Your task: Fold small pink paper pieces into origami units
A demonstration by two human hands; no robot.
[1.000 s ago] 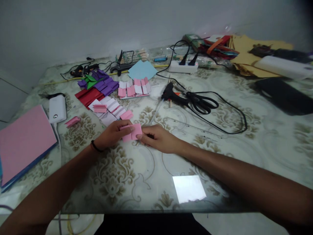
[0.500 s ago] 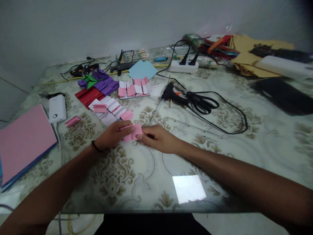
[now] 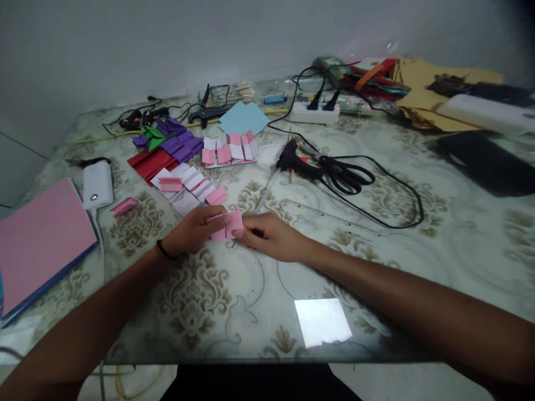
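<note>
Between my two hands is a folded piece of pink paper (image 3: 233, 224), held just above the patterned tabletop. My left hand (image 3: 194, 227), with a black band at the wrist, pinches its left part, the thumb lying on top. The right edge is gripped by my right hand (image 3: 271, 235) between thumb and fingers. Just beyond my left hand lie folded white and pink papers (image 3: 190, 186). A further group of pink and white folded pieces (image 3: 230, 150) sits behind them. One small folded pink piece (image 3: 124, 206) rests apart on the left.
A black glue gun (image 3: 298, 161) with a coiled cord lies right of centre, near a clear ruler (image 3: 330, 216). Pink sheets (image 3: 44, 239) and a white power bank (image 3: 98, 185) are at left. Scissors (image 3: 209, 113), blue paper (image 3: 243, 118) and a power strip (image 3: 314, 114) stand farther back.
</note>
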